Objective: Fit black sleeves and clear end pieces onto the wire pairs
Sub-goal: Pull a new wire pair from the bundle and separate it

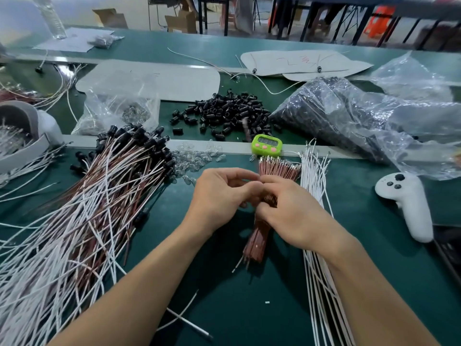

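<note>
**Q:** Item one — hands, condition?

**A:** The right hand [291, 211] was recorded with fingers curled into the brown wire bundle [277, 168] at centre, gripping it. The left hand [219, 193] was curled, its fingertips met against the right; what was pinched could not be told.

**Q:** Item two — finished stock?

**A:** A large heap of sleeved wire pairs [119, 171] was logged at nine o'clock, with black sleeves fitted at the far ends. Clear tips could not be confirmed there.

**Q:** Outstanding?

**A:** The white wires [314, 176] at three o'clock and the brown bundle were counted as unfitted. Loose black sleeves [229, 111] at twelve o'clock and clear end pieces [197, 158] at eleven were listed as unused. The job was judged well advanced, with a good share left.
</note>
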{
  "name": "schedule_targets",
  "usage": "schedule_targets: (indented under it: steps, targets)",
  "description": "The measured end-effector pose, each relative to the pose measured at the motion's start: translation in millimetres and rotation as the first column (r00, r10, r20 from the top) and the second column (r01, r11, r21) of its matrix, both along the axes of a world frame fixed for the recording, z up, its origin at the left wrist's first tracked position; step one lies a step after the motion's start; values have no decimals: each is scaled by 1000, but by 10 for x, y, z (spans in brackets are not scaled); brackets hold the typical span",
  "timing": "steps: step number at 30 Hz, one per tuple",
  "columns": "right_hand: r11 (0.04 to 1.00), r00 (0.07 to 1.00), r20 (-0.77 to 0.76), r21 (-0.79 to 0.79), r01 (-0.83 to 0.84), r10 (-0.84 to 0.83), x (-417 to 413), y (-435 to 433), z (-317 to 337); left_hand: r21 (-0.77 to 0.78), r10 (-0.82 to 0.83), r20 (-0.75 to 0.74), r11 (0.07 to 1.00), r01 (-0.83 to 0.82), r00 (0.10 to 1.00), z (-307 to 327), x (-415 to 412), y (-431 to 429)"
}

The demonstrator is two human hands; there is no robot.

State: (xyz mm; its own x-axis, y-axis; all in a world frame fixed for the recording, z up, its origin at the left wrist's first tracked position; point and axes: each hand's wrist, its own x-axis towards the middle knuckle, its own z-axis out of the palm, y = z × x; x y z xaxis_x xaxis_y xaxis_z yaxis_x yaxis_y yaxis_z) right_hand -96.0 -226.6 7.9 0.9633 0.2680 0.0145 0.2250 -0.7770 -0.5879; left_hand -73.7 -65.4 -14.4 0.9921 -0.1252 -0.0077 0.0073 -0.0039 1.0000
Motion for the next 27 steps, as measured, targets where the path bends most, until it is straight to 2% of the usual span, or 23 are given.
schedule_targets:
  steps: [2, 3, 5, 8, 9, 11, 13, 16, 20, 23, 27]
  targets:
    - [994, 992, 56, 33, 108, -110, -27, -40, -27, -49, 8, 30, 999, -7, 1000, 21, -14, -6]
    - [982, 982, 66, 77, 170, -176, -35, -59, -60, -21, 36, 44, 999, -35, 998, 18, -14, -3]
    - [934, 960, -6, 231, 272, -278, -41, -66, -106, 192, 99, 110, 974, -119, 989, -16, -11, 21]
    - [798, 899, -113, 424, 429, -423, -47, -101, -134, 572, 56, 202, 804, -164, 978, -50, -39, 31]
    - [797, 880, -66, 397, 455, -470, -63, -106, -125, 666, 17, 223, 727, -165, 975, -51, -60, 8]
    - [850, 865, 67, 234, 471, -498, -110, -85, -109, 786, -60, 272, 589, -186, 960, -71, -102, -65]
    - [888, 881, 116, 48, 457, -459, -155, -38, -146, 807, -96, 323, 548, -221, 941, -69, -125, -102]
    - [872, 868, 137, -50, 487, -477, -163, 42, -112, 733, -70, 375, 632, -250, 924, -77, -142, -84]
    - [853, 879, 72, -217, 476, -472, -152, 87, -20, 600, -92, 203, 798, -50, 975, -43, -129, -69]
    - [851, 897, -24, -327, 410, -441, -60, 124, 66, 570, -118, 158, 822, 7, 980, -20, -127, -63]
    - [869, 888, -88, -268, 415, -451, 88, 85, 153, 569, -22, 243, 813, -124, 970, -26, -156, -67]
